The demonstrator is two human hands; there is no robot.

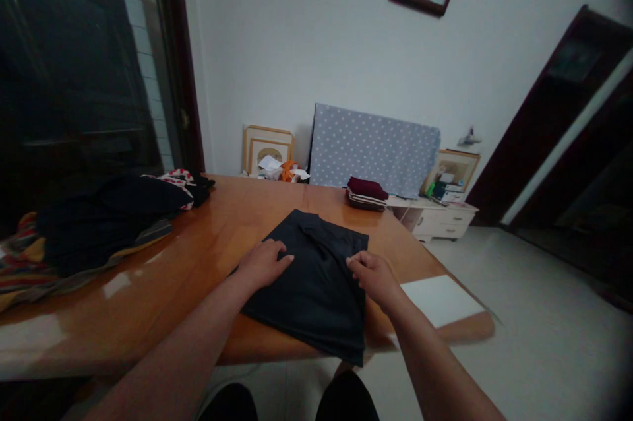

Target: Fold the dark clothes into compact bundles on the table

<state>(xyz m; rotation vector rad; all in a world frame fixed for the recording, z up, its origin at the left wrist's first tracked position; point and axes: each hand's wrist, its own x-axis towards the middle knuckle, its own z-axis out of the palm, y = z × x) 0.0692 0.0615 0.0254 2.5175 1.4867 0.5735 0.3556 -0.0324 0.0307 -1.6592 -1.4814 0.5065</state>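
A dark, nearly black garment [311,289] lies spread on the brown wooden table, narrower at its far end and wider toward me. Its near right corner hangs over the table's front edge, and a raised fold runs along the upper right part. Whether it is a skirt or another piece, I cannot tell. My left hand [264,264] rests on the garment's left side, thumb and fingers apart. On the right side, my right hand [370,274] pinches the cloth near the fold between thumb and fingers.
On the wooden table [222,210], a heap of clothes [109,216] lies left and a folded stack [366,193] stands at the back. A white sheet [442,299] is at the right corner. Behind are a dotted grey cloth [370,147] and a white cabinet [445,222].
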